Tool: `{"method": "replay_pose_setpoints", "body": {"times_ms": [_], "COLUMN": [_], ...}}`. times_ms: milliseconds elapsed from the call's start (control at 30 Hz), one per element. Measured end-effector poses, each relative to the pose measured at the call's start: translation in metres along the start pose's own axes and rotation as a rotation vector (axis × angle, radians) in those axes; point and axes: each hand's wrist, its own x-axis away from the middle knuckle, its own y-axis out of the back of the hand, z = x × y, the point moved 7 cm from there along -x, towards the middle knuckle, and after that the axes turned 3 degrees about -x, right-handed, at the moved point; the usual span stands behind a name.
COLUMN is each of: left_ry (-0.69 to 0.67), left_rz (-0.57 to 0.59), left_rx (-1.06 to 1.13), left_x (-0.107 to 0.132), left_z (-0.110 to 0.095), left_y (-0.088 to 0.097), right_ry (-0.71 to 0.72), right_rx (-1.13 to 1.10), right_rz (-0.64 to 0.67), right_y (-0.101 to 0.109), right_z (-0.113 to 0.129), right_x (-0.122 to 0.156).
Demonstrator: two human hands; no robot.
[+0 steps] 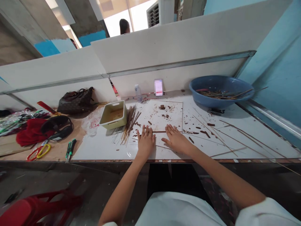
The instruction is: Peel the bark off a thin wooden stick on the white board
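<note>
Head view: left hand (145,142) and right hand (176,139) lying flat on a white board (155,121) at lower centre, fingers spread, pinching nothing, fingertips at a thin brown stick (160,131) lying crosswise. Fanned bundle of thin sticks (130,125) just left of the hands, beside a cream plastic tray (110,121); more sticks heaped in a blue basin (221,100) at upper right; brown scraps (204,133) scattered across the board. Amount done or left, impossible to tell beyond those piles.
</note>
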Motion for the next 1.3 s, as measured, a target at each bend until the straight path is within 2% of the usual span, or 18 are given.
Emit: {"method": "replay_pose_setpoints", "body": {"times_ms": [100,300,533,733,800,967,1200,1300], "left_ry": [0.037,0.034,0.096,0.086,0.093,0.121,0.080,0.087], "left_rz": [-0.011,-0.097,-0.013,-0.078,-0.065,-0.012,-0.064,-0.051], "left_rx": [-0.012,-0.048,-0.007,-0.050,-0.055,-0.036,-0.068,-0.072], "left_x": [-0.003,0.029,0.002,0.033,0.031,0.008,0.043,0.036], "left_z": [0.003,0.004,0.009,0.008,0.008,0.009,0.012,0.012], "left_y": [0.000,0.003,0.000,0.006,0.006,0.007,0.009,0.009], "right_ry": [-0.024,0.043,-0.019,0.054,0.045,-0.026,0.036,0.025], "right_rx": [0.003,0.015,0.007,0.018,0.012,-0.016,-0.011,-0.012], "right_rz": [0.007,-0.050,-0.019,-0.050,-0.035,0.031,-0.002,0.031], "right_y": [0.002,-0.015,-0.002,-0.014,-0.012,0.000,-0.013,-0.007], "right_z": [0.000,0.011,0.000,0.009,0.009,0.001,0.008,0.007], "right_x": [-0.002,0.029,0.002,0.031,0.029,0.007,0.036,0.026]}}
